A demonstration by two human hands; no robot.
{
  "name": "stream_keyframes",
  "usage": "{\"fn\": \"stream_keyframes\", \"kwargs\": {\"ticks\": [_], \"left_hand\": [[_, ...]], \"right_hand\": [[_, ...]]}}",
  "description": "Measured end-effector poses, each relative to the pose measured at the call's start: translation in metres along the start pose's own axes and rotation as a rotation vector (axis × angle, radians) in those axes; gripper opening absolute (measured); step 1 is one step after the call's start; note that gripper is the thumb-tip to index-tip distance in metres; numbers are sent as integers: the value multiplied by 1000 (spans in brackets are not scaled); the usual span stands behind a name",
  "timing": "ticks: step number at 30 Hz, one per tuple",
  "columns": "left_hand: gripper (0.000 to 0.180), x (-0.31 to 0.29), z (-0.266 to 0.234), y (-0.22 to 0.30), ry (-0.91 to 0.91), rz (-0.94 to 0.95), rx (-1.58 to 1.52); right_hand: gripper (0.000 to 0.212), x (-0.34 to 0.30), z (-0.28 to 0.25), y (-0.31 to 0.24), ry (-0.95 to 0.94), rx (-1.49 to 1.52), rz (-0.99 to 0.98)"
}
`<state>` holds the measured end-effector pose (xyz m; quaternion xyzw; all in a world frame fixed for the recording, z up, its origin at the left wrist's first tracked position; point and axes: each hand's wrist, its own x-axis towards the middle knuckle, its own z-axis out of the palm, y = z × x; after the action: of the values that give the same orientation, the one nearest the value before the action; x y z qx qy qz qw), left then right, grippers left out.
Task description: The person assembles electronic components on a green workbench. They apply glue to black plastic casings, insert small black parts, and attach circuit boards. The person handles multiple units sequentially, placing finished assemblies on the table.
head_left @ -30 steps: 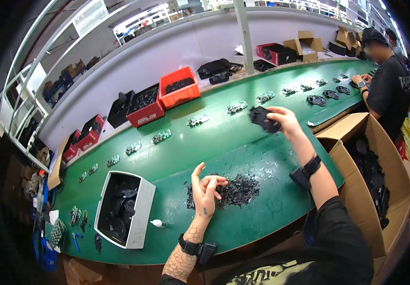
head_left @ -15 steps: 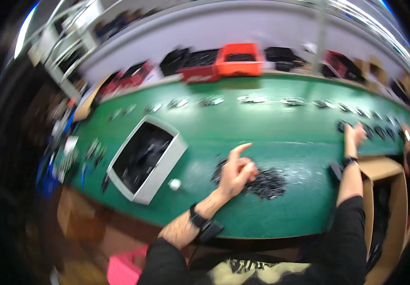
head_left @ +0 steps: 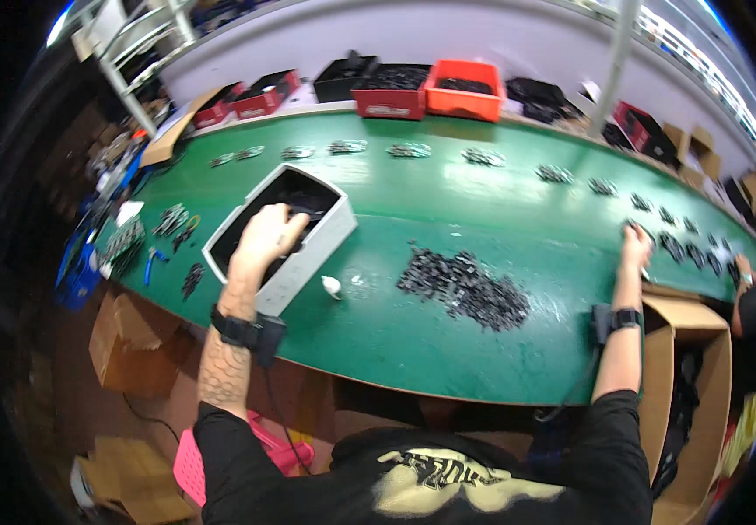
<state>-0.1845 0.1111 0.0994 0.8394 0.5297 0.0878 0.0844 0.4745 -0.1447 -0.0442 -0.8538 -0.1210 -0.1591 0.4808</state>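
My left hand (head_left: 266,234) reaches over the grey-white bin (head_left: 312,258), which holds black parts (head_left: 308,203). Its thumb stands apart from the fingers, and no held thing shows; some fingertips are hidden against the dark inside. At the far right, my right hand (head_left: 635,248) has its fingers closed on a small black part (head_left: 639,229), partly covered by them. That spot is at the near end of a row of black parts (head_left: 693,254). Between my arms, a pile of small black pieces (head_left: 465,287) lies on the green table (head_left: 448,372).
Small bundles (head_left: 409,150) line the table's far side. A white bottle (head_left: 332,287) stands right of the bin; blue-handled pliers (head_left: 154,262) lie left. An orange crate (head_left: 464,98) is at the back. An open cardboard box (head_left: 658,376) and another person's hand (head_left: 744,269) are at the right.
My left hand has moved left, from above the black pile to the bin. My right hand stays at the black parts on the far right. The view has shifted slightly.
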Motion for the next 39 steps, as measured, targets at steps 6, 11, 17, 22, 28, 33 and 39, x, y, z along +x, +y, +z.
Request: {"fn": "stream_keyframes", "kwargs": {"ticks": [6,11,17,22,28,33,39], "left_hand": [[91,62,39,-47,89,-172,-4],[68,62,38,-42,103,-113,-227],[51,46,12,-34,246,-229,-401],[29,2,-9,79,391,40,-962],[20,-33,67,187,31,147,-1589],[18,-38,128,225,-164,36,-1655],[23,-50,140,225,-188,217,-1599]], "right_hand": [[22,-155,-27,-150,-616,330,-712],[21,-222,-31,-184,-1012,246,-705],[17,-240,-6,-179,-1059,357,-841],[15,-231,-16,-181,-1174,332,-694],[15,-207,-28,-175,-1134,755,-167],[19,-188,-58,-181,-986,919,129],[15,-217,-56,-184,-1118,888,-120]]}}
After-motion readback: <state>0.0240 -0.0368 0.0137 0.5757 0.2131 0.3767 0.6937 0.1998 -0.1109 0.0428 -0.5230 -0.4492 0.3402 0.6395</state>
